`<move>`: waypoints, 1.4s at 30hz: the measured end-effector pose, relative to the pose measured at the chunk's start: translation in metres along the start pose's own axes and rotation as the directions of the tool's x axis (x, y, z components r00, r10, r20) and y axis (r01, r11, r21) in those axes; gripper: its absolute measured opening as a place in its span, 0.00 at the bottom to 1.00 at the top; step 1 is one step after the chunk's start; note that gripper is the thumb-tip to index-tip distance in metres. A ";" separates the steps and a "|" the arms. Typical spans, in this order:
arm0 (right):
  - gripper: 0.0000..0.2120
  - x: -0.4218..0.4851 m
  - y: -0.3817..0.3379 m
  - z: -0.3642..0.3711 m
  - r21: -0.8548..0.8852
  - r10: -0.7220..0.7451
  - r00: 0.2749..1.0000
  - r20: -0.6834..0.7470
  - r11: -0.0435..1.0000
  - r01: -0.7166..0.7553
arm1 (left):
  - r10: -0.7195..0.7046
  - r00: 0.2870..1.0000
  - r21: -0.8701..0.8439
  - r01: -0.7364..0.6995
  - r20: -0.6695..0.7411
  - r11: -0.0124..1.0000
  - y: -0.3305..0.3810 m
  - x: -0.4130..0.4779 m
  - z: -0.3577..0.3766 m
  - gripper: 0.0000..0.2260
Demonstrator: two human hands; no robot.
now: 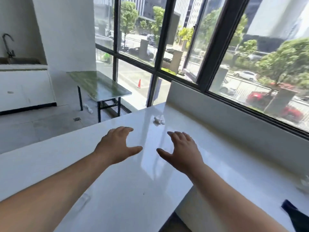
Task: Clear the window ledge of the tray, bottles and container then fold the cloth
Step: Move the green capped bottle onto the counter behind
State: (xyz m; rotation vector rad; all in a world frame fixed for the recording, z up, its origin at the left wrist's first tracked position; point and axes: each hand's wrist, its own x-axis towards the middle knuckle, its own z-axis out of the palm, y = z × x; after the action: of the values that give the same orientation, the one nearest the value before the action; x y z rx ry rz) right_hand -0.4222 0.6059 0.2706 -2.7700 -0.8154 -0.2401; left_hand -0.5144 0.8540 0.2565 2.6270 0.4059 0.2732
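Both my hands hover over a glossy white counter (117, 190) that runs along the window. My left hand (117, 144) has its fingers spread and holds nothing. My right hand (181, 150) is the same, palm down, a short gap from the left. A dark blue cloth-like edge (294, 213) shows at the bottom right corner, mostly cut off. A blurred pale object (303, 183) sits at the right edge; I cannot tell what it is. No tray or bottles are in view.
A crumpled white tissue (159, 119) lies on the counter beyond my hands. A low white ledge wall (217, 106) backs the counter below the black-framed window. A green folding table (100, 86) stands on the floor to the left, and a sink with a tap (8, 47) at far left.
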 end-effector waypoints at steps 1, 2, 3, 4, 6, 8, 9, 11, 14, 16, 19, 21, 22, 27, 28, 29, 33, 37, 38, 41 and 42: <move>0.44 -0.015 0.024 -0.010 -0.001 0.046 0.999 -0.019 0.999 -0.046 | 0.053 0.998 0.005 -0.053 0.028 0.999 0.025 0.004 0.011 0.43; 0.44 -0.030 0.048 -0.020 0.001 0.091 0.995 -0.038 0.996 -0.091 | 0.105 0.993 0.010 -0.105 0.052 0.994 0.051 0.007 0.021 0.42; 0.44 -0.045 0.072 -0.030 0.004 0.137 0.989 -0.058 0.990 -0.137 | 0.153 0.986 0.014 -0.155 0.072 0.988 0.077 0.011 0.031 0.42; 0.44 -0.062 0.097 -0.040 0.005 0.186 0.979 -0.080 0.983 -0.186 | 0.200 0.976 0.014 -0.202 0.089 0.979 0.106 0.014 0.042 0.41; 0.44 -0.095 0.149 -0.060 -0.002 0.271 0.955 -0.118 0.962 -0.274 | 0.283 0.952 0.005 -0.286 0.115 0.958 0.166 0.018 0.066 0.41; 0.42 -0.128 0.203 -0.078 -0.019 0.351 0.924 -0.151 0.934 -0.358 | 0.372 0.917 -0.002 -0.376 0.147 0.927 0.230 0.019 0.093 0.41; 0.42 -0.145 0.230 -0.086 -0.019 0.390 0.906 -0.164 0.917 -0.399 | 0.411 0.896 -0.010 -0.415 0.166 0.910 0.262 0.018 0.109 0.41; 0.41 -0.177 0.286 -0.098 -0.010 0.459 0.870 -0.179 0.884 -0.468 | 0.469 0.861 -0.038 -0.471 0.197 0.881 0.325 0.013 0.144 0.41; 0.41 -0.222 0.367 -0.112 0.002 0.537 0.824 -0.180 0.838 -0.546 | 0.519 0.818 -0.059 -0.522 0.247 0.851 0.413 0.002 0.200 0.40; 0.40 -0.249 0.417 -0.124 0.013 0.584 0.790 -0.184 0.805 -0.593 | 0.539 0.792 -0.071 -0.543 0.286 0.837 0.464 -0.002 0.235 0.40; 0.40 -0.280 0.491 -0.143 0.023 0.651 0.729 -0.211 0.749 -0.662 | 0.571 0.758 -0.076 -0.580 0.314 0.811 0.538 0.001 0.280 0.40; 0.40 -0.295 0.533 -0.153 0.022 0.682 0.699 -0.213 0.719 -0.695 | 0.591 0.739 -0.094 -0.597 0.322 0.797 0.579 0.003 0.306 0.40; 0.39 -0.300 0.550 -0.156 0.022 0.692 0.690 -0.213 0.709 -0.705 | 0.599 0.731 -0.100 -0.604 0.327 0.791 0.597 0.003 0.318 0.40; 0.38 -0.304 0.613 -0.152 0.049 0.732 0.653 -0.194 0.672 -0.739 | 0.629 0.682 -0.107 -0.642 0.372 0.759 0.658 0.013 0.374 0.39; 0.39 -0.300 0.623 -0.148 0.051 0.739 0.648 -0.183 0.666 -0.745 | 0.634 0.673 -0.109 -0.648 0.381 0.754 0.666 0.019 0.384 0.39; 0.39 -0.296 0.633 -0.144 0.051 0.746 0.644 -0.171 0.659 -0.750 | 0.636 0.667 -0.109 -0.652 0.389 0.750 0.672 0.026 0.393 0.39; 0.39 -0.273 0.667 -0.132 0.039 0.774 0.617 -0.142 0.627 -0.778 | 0.644 0.656 -0.121 -0.658 0.395 0.744 0.691 0.073 0.424 0.40; 0.40 -0.248 0.693 -0.136 0.022 0.823 0.553 -0.131 0.560 -0.828 | 0.654 0.647 -0.170 -0.648 0.393 0.743 0.713 0.130 0.444 0.40; 0.40 -0.242 0.700 -0.141 0.014 0.833 0.536 -0.133 0.543 -0.840 | 0.672 0.630 -0.187 -0.660 0.390 0.727 0.722 0.144 0.446 0.40; 0.39 -0.221 0.727 -0.164 -0.017 0.837 0.503 -0.217 0.512 -0.859 | 0.729 0.587 -0.214 -0.708 0.351 0.673 0.756 0.184 0.448 0.41; 0.39 -0.213 0.737 -0.171 -0.019 0.832 0.493 -0.255 0.505 -0.863 | 0.740 0.582 -0.223 -0.714 0.336 0.663 0.767 0.196 0.450 0.41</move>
State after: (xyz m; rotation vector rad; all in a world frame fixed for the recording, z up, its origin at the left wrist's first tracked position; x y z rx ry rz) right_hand -0.2090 -0.1506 0.2497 -2.8103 0.7228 -0.3897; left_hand -0.0331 0.0811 0.2515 2.5442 -0.8554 -0.0175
